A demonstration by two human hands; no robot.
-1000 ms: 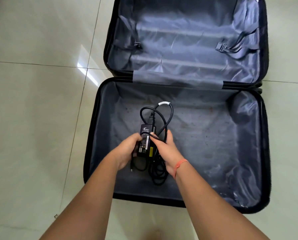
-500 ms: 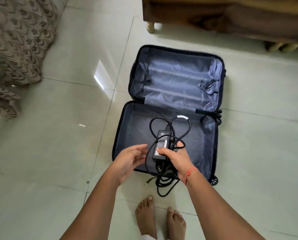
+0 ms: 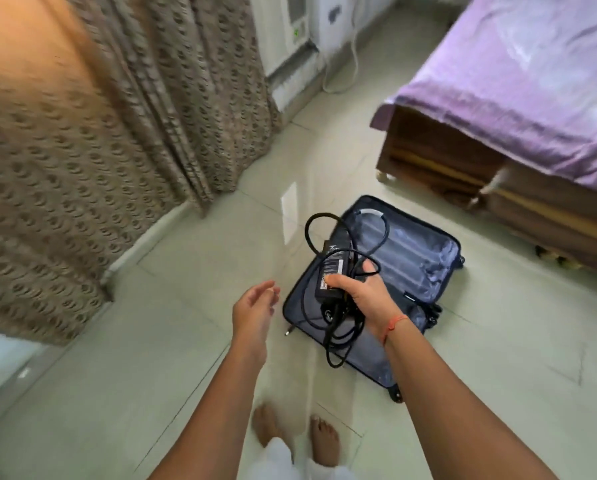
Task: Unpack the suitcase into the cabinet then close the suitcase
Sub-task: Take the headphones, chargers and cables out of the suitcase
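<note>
The power adapter (image 3: 331,268) was clasped in the right grip (image 3: 363,299), above the open suitcase (image 3: 418,258) lying on the floor (image 3: 186,341); the left grip (image 3: 253,306) was spread empty to its left. The dangling cable loops (image 3: 335,317) would best be gathered up before the cabinet, unseen here, was approached.

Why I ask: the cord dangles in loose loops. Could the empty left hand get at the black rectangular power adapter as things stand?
Probably yes. The left hand is open beside the black rectangular power adapter, which the right hand grips; nothing lies between them, and the black cord hangs mostly below.
</note>
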